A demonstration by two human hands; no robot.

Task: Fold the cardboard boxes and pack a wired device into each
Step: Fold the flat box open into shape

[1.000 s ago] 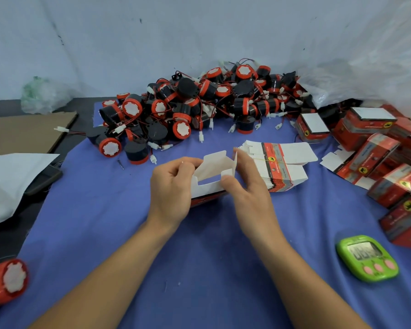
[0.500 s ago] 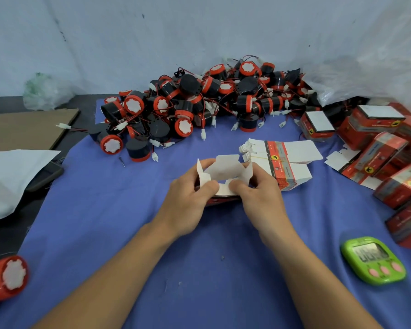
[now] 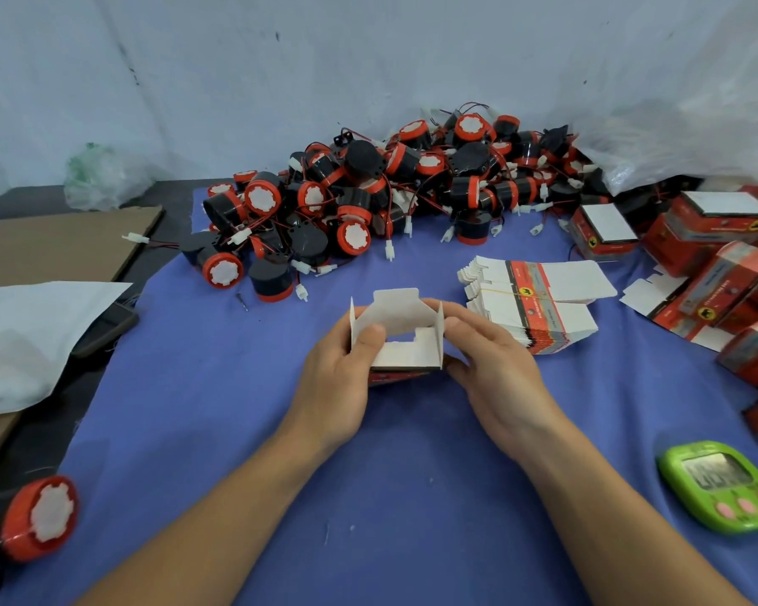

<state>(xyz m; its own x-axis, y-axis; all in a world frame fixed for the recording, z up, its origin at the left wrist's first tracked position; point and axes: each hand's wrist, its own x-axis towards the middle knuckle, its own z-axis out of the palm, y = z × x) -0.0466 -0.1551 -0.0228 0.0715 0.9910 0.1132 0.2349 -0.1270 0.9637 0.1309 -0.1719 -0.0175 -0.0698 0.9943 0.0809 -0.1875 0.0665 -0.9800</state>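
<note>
Gripping box (image 3: 405,349) at centre: left hand (image 3: 338,378), thumb inside, fingers curled round; right hand (image 3: 495,369) pinching its right wall; flaps upright; flat stack (image 3: 543,308) at 2 o'clock; devices (image 3: 368,199) at 12; open cloth (image 3: 390,496) at 6.

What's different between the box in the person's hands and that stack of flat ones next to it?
The held box is opened up, flaps standing; the stack of flat boxes lies collapsed. The held box is one piece, held by the left hand and right hand; the stack of flat boxes is many, resting on the blue cloth. Both show white card with red print.
</note>
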